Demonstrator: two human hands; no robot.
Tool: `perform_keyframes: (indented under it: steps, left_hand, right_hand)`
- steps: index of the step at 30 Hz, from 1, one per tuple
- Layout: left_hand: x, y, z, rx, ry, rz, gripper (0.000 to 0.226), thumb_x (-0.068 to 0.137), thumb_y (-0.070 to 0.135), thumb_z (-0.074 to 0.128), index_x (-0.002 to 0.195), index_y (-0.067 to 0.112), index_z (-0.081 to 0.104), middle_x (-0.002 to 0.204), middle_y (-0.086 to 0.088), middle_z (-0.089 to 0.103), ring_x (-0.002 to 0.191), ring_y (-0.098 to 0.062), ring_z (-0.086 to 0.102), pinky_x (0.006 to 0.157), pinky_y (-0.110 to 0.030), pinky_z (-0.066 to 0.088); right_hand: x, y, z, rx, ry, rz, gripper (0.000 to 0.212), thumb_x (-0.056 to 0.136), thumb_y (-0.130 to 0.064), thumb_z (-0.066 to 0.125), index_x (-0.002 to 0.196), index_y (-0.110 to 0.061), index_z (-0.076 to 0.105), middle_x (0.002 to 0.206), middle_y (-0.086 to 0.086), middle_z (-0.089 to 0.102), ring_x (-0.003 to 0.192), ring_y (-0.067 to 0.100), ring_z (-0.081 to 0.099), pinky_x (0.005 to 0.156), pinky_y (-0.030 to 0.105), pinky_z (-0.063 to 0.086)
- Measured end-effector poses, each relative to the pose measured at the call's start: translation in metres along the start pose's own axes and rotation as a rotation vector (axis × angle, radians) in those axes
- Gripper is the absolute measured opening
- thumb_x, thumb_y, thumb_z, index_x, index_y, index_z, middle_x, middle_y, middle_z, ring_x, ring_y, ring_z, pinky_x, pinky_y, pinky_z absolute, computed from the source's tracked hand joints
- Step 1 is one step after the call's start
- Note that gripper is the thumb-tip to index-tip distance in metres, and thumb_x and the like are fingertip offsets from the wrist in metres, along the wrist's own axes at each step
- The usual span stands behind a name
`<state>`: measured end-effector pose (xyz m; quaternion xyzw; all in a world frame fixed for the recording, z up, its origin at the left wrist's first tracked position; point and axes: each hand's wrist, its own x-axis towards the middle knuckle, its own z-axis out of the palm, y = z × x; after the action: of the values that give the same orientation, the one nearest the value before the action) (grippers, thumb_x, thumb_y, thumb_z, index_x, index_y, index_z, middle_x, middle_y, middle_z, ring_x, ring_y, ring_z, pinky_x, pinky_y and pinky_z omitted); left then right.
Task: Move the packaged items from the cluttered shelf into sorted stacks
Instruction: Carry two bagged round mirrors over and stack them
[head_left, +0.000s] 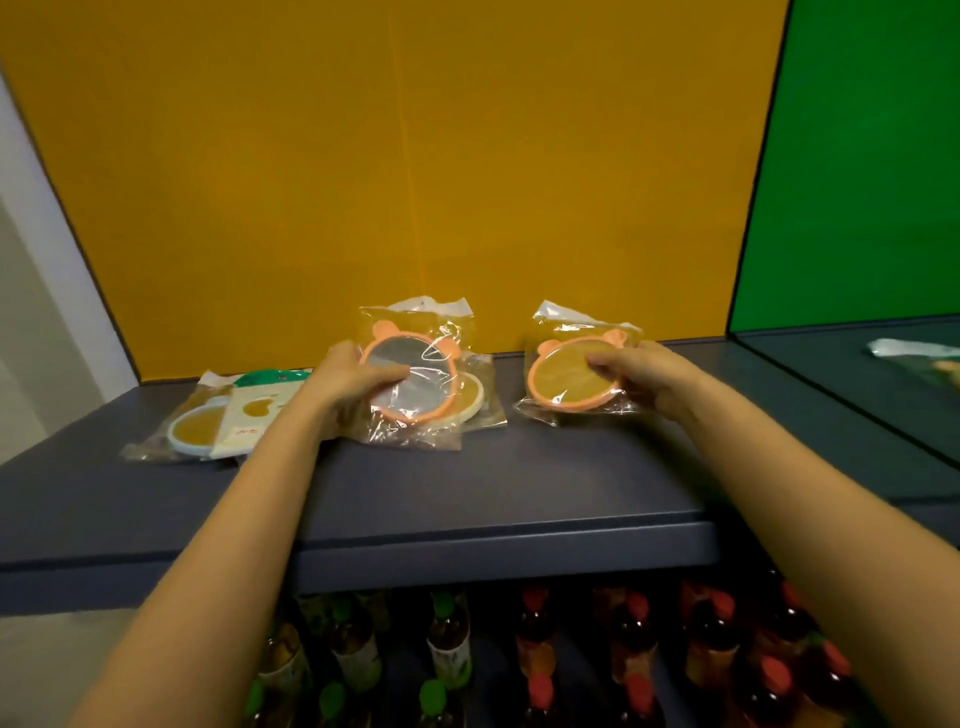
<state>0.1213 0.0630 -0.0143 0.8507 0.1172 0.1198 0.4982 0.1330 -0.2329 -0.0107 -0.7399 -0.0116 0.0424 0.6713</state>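
On the dark blue shelf (467, 483) lie several clear bags holding round bear-eared mirrors. My left hand (353, 379) grips an orange-rimmed mirror package (410, 379), tilted up, its glass facing me. Under it lies a white-rimmed mirror package (475, 397). My right hand (639, 376) holds a second orange-rimmed mirror package (566, 376) by its right side, resting on the shelf. At the far left sits another white-rimmed mirror package (195, 428) with a cream card package (254, 415) and a green-topped package (272, 376) over it.
A yellow back panel (415, 182) closes the shelf behind; a green panel (857, 156) stands to the right above a neighbouring shelf with one pale package (914, 351). Below the shelf's front edge stand several bottles (535, 644) with green and red caps.
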Motion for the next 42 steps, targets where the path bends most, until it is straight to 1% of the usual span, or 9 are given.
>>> perform_keyframes:
  steps: [6, 11, 16, 21, 25, 29, 32, 38, 42]
  left_hand:
    - [-0.009, 0.047, 0.007, -0.143, 0.077, 0.134, 0.023, 0.083, 0.013, 0.068, 0.087, 0.014, 0.045, 0.081, -0.003, 0.053, 0.062, -0.011, 0.051, 0.045, -0.02, 0.044]
    - [-0.023, 0.094, 0.054, -0.304, 0.014, 0.178, 0.028, 0.082, 0.018, 0.069, 0.101, 0.01, 0.05, 0.078, -0.003, 0.059, 0.061, -0.012, 0.056, 0.042, -0.019, 0.048]
    - [-0.058, 0.14, 0.131, -0.419, -0.166, 0.125, 0.022, 0.078, 0.02, 0.072, 0.093, 0.011, 0.058, 0.071, -0.003, 0.062, 0.054, -0.011, 0.059, 0.048, -0.021, 0.048]
    - [-0.106, 0.181, 0.214, -0.503, -0.279, 0.098, 0.015, 0.083, 0.01, 0.067, 0.076, 0.007, 0.054, 0.032, 0.005, 0.057, 0.025, -0.001, 0.051, 0.028, -0.01, 0.036]
    - [-0.136, 0.206, 0.276, -0.543, -0.307, 0.067, 0.013, 0.081, 0.012, 0.07, 0.083, 0.005, 0.059, 0.049, 0.002, 0.067, 0.034, -0.002, 0.059, 0.032, -0.011, 0.041]
    - [-0.159, 0.23, 0.33, -0.588, -0.329, 0.042, 0.024, 0.079, 0.015, 0.072, 0.098, 0.006, 0.06, 0.077, -0.006, 0.066, 0.048, -0.009, 0.065, 0.038, -0.015, 0.048]
    - [-0.172, 0.249, 0.366, -0.549, -0.355, 0.047, 0.024, 0.078, 0.017, 0.073, 0.097, 0.007, 0.062, 0.076, -0.004, 0.067, 0.058, -0.011, 0.064, 0.042, -0.017, 0.051]
    - [-0.178, 0.285, 0.427, -0.52, -0.364, 0.064, 0.014, 0.08, 0.016, 0.072, 0.072, 0.011, 0.061, 0.043, 0.004, 0.065, 0.038, -0.005, 0.06, 0.038, -0.013, 0.048]
    - [-0.174, 0.305, 0.464, -0.461, -0.378, 0.095, 0.014, 0.082, 0.016, 0.07, 0.074, 0.009, 0.06, 0.066, -0.003, 0.062, 0.057, -0.012, 0.055, 0.047, -0.015, 0.047]
  right_hand:
    - [-0.022, 0.001, -0.035, -0.038, 0.121, 0.029, 0.019, 0.093, -0.008, 0.048, 0.074, -0.012, 0.047, 0.062, 0.003, 0.046, 0.02, -0.002, 0.043, 0.027, 0.007, 0.028]
    - [-0.038, -0.003, -0.094, -0.033, 0.194, 0.013, 0.013, 0.093, -0.013, 0.052, 0.079, -0.012, 0.051, 0.07, 0.002, 0.055, 0.058, 0.011, 0.054, 0.045, 0.018, 0.046]
    - [-0.055, 0.003, -0.171, -0.071, 0.276, 0.011, 0.013, 0.09, -0.019, 0.057, 0.083, -0.007, 0.058, 0.069, 0.004, 0.053, 0.062, 0.016, 0.047, 0.06, 0.025, 0.037]
    - [-0.08, 0.015, -0.253, -0.068, 0.337, 0.008, 0.014, 0.089, -0.019, 0.058, 0.079, -0.008, 0.056, 0.066, 0.003, 0.053, 0.057, 0.014, 0.044, 0.054, 0.023, 0.034]
    - [-0.097, 0.024, -0.318, -0.054, 0.374, 0.011, 0.007, 0.088, -0.016, 0.058, 0.086, -0.009, 0.059, 0.07, 0.004, 0.056, 0.061, 0.014, 0.049, 0.056, 0.023, 0.038]
    - [-0.111, 0.033, -0.376, -0.022, 0.387, -0.005, 0.023, 0.09, -0.006, 0.054, 0.068, -0.008, 0.051, 0.061, 0.005, 0.05, 0.038, 0.007, 0.051, 0.031, 0.009, 0.033]
    - [-0.115, 0.042, -0.415, -0.041, 0.406, 0.032, 0.018, 0.088, -0.013, 0.059, 0.07, -0.01, 0.054, 0.052, 0.001, 0.053, 0.039, 0.011, 0.044, 0.032, 0.011, 0.029]
    - [-0.114, 0.052, -0.486, -0.056, 0.448, 0.052, 0.015, 0.089, -0.018, 0.058, 0.076, -0.012, 0.055, 0.045, -0.001, 0.052, 0.033, 0.008, 0.038, 0.029, 0.009, 0.023]
    - [-0.104, 0.054, -0.525, -0.033, 0.458, 0.049, 0.018, 0.091, -0.015, 0.057, 0.074, -0.009, 0.053, 0.026, -0.007, 0.048, 0.019, 0.002, 0.035, 0.027, 0.007, 0.024]
